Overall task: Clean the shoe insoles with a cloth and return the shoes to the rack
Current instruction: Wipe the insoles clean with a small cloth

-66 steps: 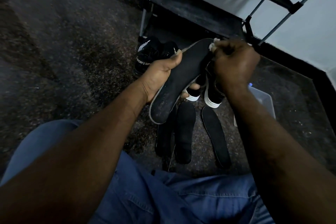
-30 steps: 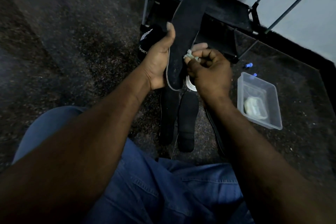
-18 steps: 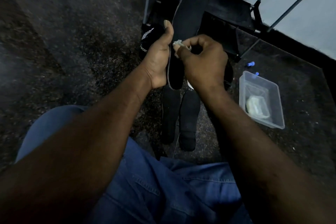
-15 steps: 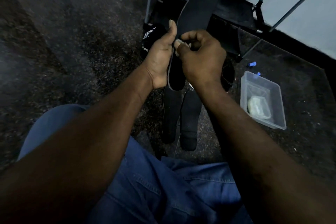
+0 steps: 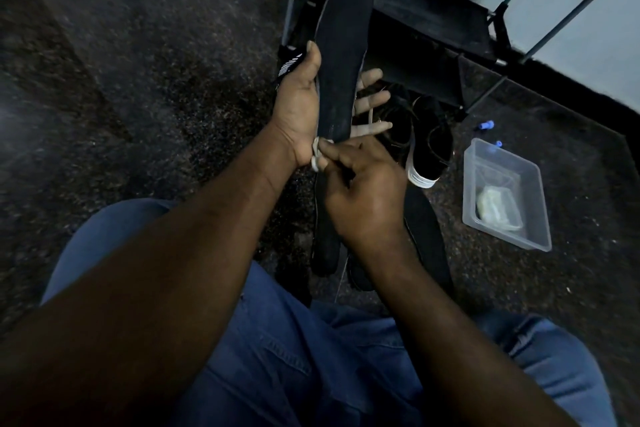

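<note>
The black insole stands upright at centre frame, toe toward twelve o'clock, heel down by the wrists. It looks light and thin, likely foam that would bend if pinched at one end, so a hold around the mid-length, backed from behind, seems the sound grip, with the cloth run along the face. The left hand does just that: thumb along the nine o'clock edge, fingers spread behind and showing at three o'clock. The right hand, nearly closed, pinches a small pale cloth against the heel end. At six o'clock more insoles lie on the dark floor; a black shoe sits at three o'clock, a clear tub beyond it, and the rack at one o'clock.
</note>
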`<state>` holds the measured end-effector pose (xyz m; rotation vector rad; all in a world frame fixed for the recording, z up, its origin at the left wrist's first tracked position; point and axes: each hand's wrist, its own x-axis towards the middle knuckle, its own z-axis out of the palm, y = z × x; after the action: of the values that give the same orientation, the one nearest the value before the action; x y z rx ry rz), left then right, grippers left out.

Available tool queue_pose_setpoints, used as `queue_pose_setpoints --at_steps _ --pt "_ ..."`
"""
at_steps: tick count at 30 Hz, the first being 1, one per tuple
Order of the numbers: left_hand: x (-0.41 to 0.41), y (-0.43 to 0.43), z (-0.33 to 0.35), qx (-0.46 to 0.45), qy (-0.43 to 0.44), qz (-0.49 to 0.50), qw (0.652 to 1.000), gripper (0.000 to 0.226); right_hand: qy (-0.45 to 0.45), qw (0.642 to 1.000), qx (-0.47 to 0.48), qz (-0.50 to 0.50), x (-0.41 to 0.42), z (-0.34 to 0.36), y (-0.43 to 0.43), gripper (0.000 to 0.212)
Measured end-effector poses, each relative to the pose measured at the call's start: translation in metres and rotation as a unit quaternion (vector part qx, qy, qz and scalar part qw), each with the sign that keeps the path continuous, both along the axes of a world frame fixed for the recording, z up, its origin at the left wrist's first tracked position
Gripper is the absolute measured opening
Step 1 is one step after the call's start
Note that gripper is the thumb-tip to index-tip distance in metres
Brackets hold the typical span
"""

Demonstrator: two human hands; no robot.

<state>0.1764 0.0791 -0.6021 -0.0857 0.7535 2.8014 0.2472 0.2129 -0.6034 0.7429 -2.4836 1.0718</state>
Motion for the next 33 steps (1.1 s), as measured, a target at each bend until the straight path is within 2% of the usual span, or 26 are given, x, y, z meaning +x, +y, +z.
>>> queue_pose_setpoints --at_steps 6,10,16,19,21,27,33 --pt "-0.001 0.007 -0.001 -0.005 -0.01 0.0 1.0 0.082 0.017 0.998 -0.037 -0.047 -0.018 0.013 -0.013 0.02" --pt "0.003 0.011 0.003 -0.069 -0.002 0.021 0.997 0.08 0.022 0.997 -0.022 -0.076 -0.043 0.03 -0.027 0.019" --pt "0.004 0.012 0.003 -0.085 -0.016 0.028 0.996 0.066 0.036 0.994 -0.011 -0.107 -0.071 0.045 -0.035 0.018" --pt "0.006 0.01 0.005 -0.102 -0.02 0.036 0.994 0.078 0.017 0.995 -0.009 -0.101 -0.062 0.039 -0.035 0.017" --pt "0.004 0.008 0.003 -0.081 -0.015 0.031 0.996 0.087 -0.002 0.996 -0.002 -0.093 -0.048 0.033 -0.032 0.016" --pt "0.002 0.007 0.001 -0.009 -0.009 0.034 0.999 0.083 0.025 0.999 -0.008 -0.043 -0.01 0.011 -0.011 0.016" --pt "0.002 0.01 0.002 0.011 -0.012 0.037 0.999 0.083 0.033 0.998 -0.012 -0.051 -0.009 0.009 -0.009 0.015"
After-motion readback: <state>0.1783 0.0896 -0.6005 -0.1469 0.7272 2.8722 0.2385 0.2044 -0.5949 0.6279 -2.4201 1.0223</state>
